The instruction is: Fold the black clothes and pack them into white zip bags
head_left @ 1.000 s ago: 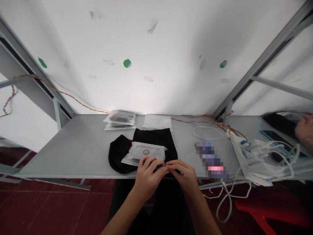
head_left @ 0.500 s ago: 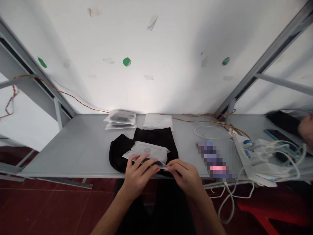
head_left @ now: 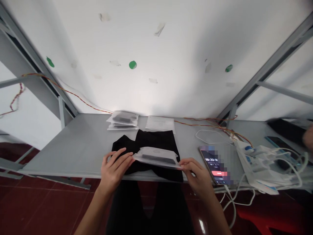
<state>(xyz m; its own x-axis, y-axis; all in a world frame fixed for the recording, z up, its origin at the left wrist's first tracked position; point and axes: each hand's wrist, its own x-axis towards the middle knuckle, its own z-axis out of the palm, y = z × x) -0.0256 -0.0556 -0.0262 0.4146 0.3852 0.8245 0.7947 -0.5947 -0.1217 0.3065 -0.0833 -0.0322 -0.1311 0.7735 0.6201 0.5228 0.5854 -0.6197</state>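
A frosted plastic bag (head_left: pixel 158 152) with a dark item inside is held over the black cloth (head_left: pixel 156 137) near the table's front edge. My left hand (head_left: pixel 116 168) pinches the bag's left corner between thumb and fingers. At the opposite corner, my right hand (head_left: pixel 194 173) is closed on its edge. The dark item shows through as a long narrow shape; its kind cannot be made out. The cloth lies crumpled beneath, partly hidden by the bag.
Behind the cloth lie stacked frosted bags (head_left: pixel 123 119) and a flatter white bag (head_left: pixel 160 124). A phone (head_left: pixel 212 164) with a timer display lies at right, by a power strip with white cables (head_left: pixel 264 156). Another person's hand (head_left: pixel 308 137) shows at the far right edge.
My left hand has moved left, off the bag's face to its left corner. The bag is now stretched between both hands and tilted, showing its dark contents. My right hand has shifted slightly right.
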